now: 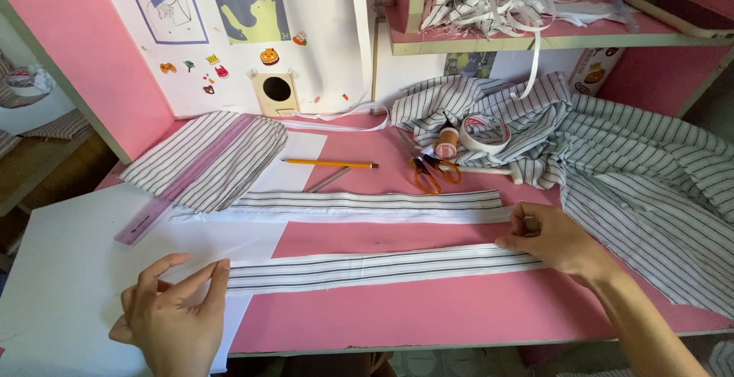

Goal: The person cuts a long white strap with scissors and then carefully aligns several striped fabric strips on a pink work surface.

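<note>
Pink surface [428,316] carries a long striped fabric strip [382,268]; the left hand [172,312] pinches its left end with fingers nearly closed, and the right hand [554,238] pinches its right end. Behind lie a second strip [367,203], orange scissors [430,172] and a pencil [329,164].

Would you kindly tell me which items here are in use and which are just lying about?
In use:
left hand
right hand
long striped fabric strip

Lying about:
orange-handled scissors
yellow pencil
pink transparent ruler
roll of white tape
second striped fabric strip
</note>
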